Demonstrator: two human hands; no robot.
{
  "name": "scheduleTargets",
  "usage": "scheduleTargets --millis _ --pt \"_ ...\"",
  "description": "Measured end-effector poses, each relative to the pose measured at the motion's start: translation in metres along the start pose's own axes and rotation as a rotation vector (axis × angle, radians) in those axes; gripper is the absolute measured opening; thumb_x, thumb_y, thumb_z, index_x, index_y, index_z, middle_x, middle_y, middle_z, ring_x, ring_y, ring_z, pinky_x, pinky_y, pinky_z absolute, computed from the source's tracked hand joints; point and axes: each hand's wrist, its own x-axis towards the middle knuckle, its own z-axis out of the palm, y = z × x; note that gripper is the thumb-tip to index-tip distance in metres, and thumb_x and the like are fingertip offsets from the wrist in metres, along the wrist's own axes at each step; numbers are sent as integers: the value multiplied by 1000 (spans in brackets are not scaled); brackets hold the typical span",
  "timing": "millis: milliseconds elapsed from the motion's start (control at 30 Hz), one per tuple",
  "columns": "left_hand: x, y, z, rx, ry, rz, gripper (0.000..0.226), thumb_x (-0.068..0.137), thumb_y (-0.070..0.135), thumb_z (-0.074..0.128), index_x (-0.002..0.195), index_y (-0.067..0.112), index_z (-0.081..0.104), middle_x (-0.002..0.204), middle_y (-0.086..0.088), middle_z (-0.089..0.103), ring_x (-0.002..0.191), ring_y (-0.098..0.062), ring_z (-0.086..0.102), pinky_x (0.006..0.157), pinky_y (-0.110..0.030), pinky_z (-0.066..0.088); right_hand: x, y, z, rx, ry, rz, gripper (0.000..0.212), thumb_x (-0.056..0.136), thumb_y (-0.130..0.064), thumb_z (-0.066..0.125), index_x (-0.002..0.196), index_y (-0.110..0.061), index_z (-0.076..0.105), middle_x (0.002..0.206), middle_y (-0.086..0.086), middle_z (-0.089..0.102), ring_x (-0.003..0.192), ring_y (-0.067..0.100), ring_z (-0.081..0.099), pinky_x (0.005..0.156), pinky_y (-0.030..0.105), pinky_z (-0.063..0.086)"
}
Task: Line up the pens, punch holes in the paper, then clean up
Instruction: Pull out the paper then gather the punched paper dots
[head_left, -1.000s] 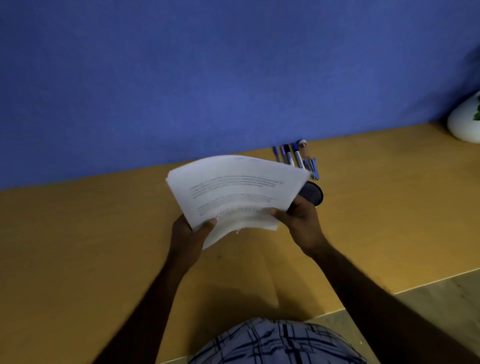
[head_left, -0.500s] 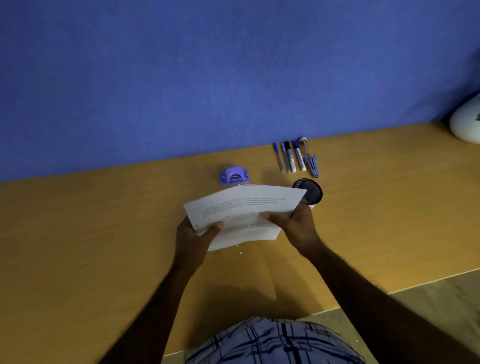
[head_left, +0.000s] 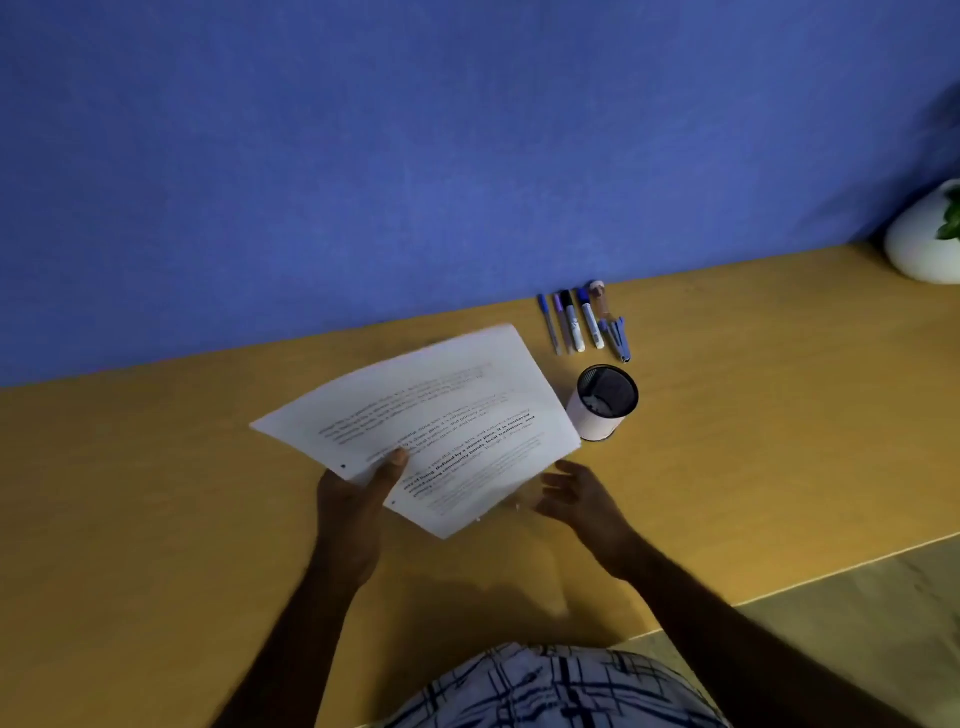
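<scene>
My left hand (head_left: 358, 493) grips the near left edge of the printed sheets of paper (head_left: 441, 421), thumb on top, holding them tilted above the desk. Small punched holes show near that edge. My right hand (head_left: 576, 493) hovers beside the paper's right corner, fingers spread, holding nothing. Several pens and markers (head_left: 576, 322) lie side by side against the blue wall. The purple hole punch is hidden behind the paper. Tiny white paper specks (head_left: 517, 506) lie on the desk near my right hand.
A white mesh pen cup (head_left: 600, 405) stands upright just right of the paper. A white plant pot (head_left: 924, 244) sits at the far right. The yellow desk (head_left: 156, 493) ends at a front edge on the lower right.
My right hand has let go of the paper and opened. The left hand has swung the sheets flatter and leftward, covering the purple hole punch that showed half a second ago.
</scene>
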Motion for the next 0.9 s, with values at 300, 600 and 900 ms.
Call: scheduleTargets --millis 300,600,900 --pt "1 -5 -10 -230 -26 -186 62 86 -9 51 145 8 38 143 -20 49 131 -38 48 101 -63 41 12 -32 15 531 -144 -171 42 85 2 64 126 -5 57 126 12 66 114 33 64 83 40 57" --pt "26 25 -79 542 19 -94 36 72 -5 77 93 24 71 93 9 76 83 -4 71 65 -14 55 22 -52 -8 133 -1 -405 31 79 9 70 108 -4 69 106 14 73 98 21 71 85 36 59" --pt "7 9 -34 507 75 -12 32 76 -7 74 79 25 73 86 1 74 76 -19 71 62 -31 60 17 -50 -1 17 -9 -466 33 82 -5 73 109 -24 70 106 1 74 99 20 71 80 38 61"
